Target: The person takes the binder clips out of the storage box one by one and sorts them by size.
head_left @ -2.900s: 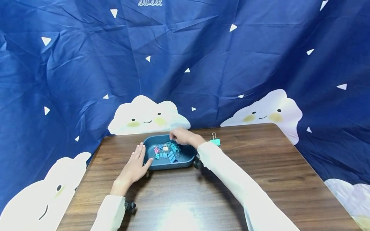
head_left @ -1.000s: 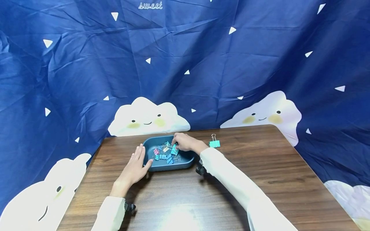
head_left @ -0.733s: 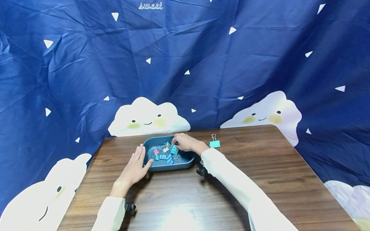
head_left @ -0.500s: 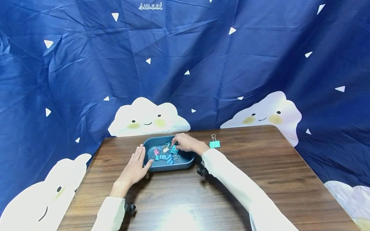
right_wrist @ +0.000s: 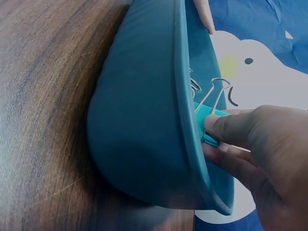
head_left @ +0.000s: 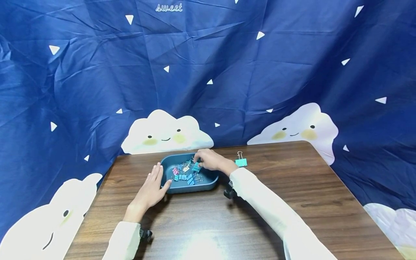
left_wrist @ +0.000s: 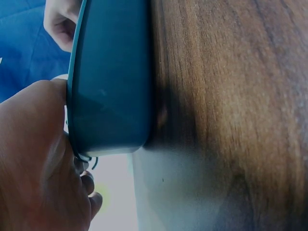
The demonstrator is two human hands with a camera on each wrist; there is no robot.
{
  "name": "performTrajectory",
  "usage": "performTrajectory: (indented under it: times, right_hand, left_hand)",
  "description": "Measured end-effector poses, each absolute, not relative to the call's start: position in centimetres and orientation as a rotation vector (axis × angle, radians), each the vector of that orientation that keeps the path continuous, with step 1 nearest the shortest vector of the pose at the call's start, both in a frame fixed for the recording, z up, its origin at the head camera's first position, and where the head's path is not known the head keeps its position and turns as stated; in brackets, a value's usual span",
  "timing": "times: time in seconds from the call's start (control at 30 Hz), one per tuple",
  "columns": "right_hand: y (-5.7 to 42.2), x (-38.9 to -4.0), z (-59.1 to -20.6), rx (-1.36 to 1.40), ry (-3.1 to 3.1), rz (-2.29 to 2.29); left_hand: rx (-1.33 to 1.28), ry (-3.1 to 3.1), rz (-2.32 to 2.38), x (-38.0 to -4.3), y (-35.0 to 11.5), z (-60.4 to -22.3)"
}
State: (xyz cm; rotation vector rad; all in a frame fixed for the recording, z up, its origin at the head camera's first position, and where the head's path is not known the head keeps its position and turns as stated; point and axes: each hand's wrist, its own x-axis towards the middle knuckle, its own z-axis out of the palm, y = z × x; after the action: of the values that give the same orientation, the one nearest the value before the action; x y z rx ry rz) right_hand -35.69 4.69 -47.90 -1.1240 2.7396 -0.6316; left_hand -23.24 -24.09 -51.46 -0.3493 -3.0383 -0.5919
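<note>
A dark teal tray point(head_left: 191, 188) holds several small binder clips in blue, pink, teal and gold. My right hand point(head_left: 211, 160) reaches over its right part and pinches a teal binder clip point(head_left: 196, 167). In the right wrist view the thumb presses on this clip point(right_wrist: 201, 118), whose wire handles point up beside the rim. Fingers stretched out, my left hand point(head_left: 149, 191) lies against the tray's left end. The left wrist view shows that hand point(left_wrist: 33, 159) along the tray's rim.
A larger mint-green binder clip point(head_left: 241, 162) sits on the wooden table point(head_left: 286, 180) to the right of the tray, behind the right sleeve. A blue cloth with white clouds point(head_left: 167, 133) hangs behind the table's far edge.
Earlier my right hand was down among the clips near the tray's far side. It now has a teal binder clip pinched, raised over the others. The left hand has stayed put.
</note>
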Motion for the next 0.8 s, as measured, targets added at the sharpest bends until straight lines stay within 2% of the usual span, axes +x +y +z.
performTrajectory:
  times: [0.8]
  right_hand:
    - [6.2,-34.9,-45.8,-1.215,2.817,-0.709]
  left_hand:
    - [-0.342,-3.04,-0.586,-23.3,-24.1,-51.6]
